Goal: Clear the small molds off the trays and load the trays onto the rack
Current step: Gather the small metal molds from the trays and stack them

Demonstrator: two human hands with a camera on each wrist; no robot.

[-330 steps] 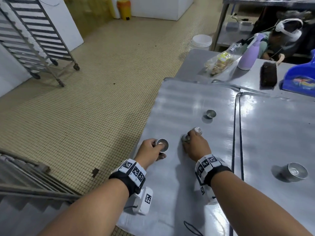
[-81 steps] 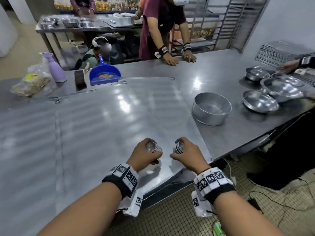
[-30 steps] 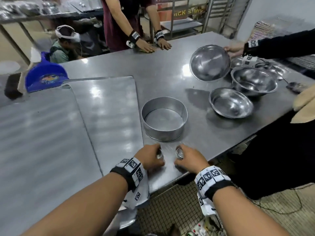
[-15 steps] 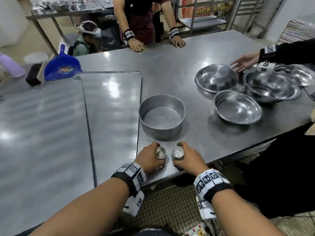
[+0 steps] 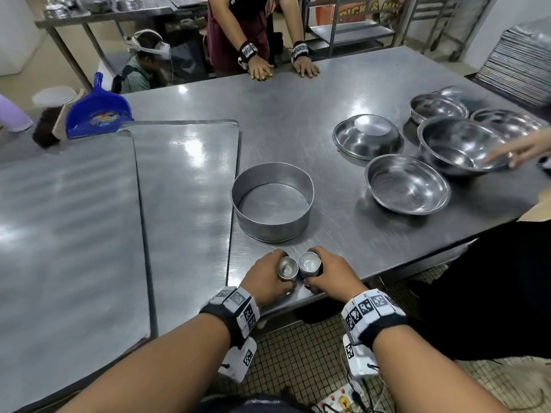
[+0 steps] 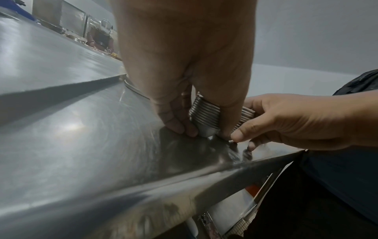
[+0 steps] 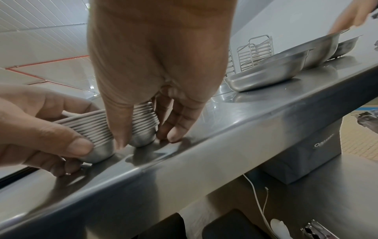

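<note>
Two stacks of small fluted metal molds stand upright side by side on the steel table (image 5: 298, 138), near its front edge. My left hand (image 5: 278, 274) grips the left mold stack (image 5: 287, 267) and my right hand (image 5: 317, 271) grips the right mold stack (image 5: 310, 263). In the left wrist view my left hand (image 6: 202, 129) pinches its stack (image 6: 204, 116) low against the tabletop. The right wrist view has my right hand (image 7: 147, 137) curled round its stack (image 7: 143, 124). Two large flat trays (image 5: 68, 234) (image 5: 185, 204) lie to the left.
A round cake pan (image 5: 272, 201) sits just beyond the stacks. Several steel bowls (image 5: 407, 186) lie at the right, where another person's hand (image 5: 524, 150) touches one. A second person leans on the far edge. Stacked trays (image 5: 518, 64) and rack frames (image 5: 432, 13) stand behind.
Both hands have carried the mold stacks off the trays to the table's front edge by the round pan. The stacks now stand upright and close together.
</note>
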